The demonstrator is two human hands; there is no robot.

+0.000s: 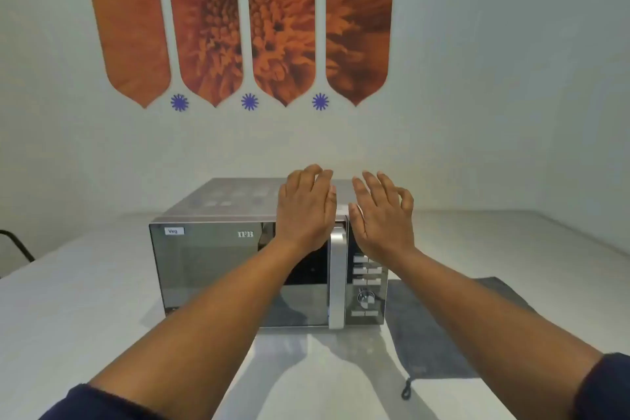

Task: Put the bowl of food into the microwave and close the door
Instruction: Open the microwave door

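A silver microwave (211, 269) stands on the white table (85, 310) with its mirrored door shut and a vertical silver handle (336, 283) at the door's right side. My left hand (305, 210) is raised in front of the door's top right corner, fingers together and extended, holding nothing. My right hand (383, 215) hovers beside it over the control panel (366, 286), fingers spread, empty. No bowl of food is visible; the door's dark glass hides the inside.
A grey cloth (443, 327) with a small black loop lies on the table to the right of the microwave. A dark chair part (15, 244) shows at the left edge. A wall with orange flower panels rises behind.
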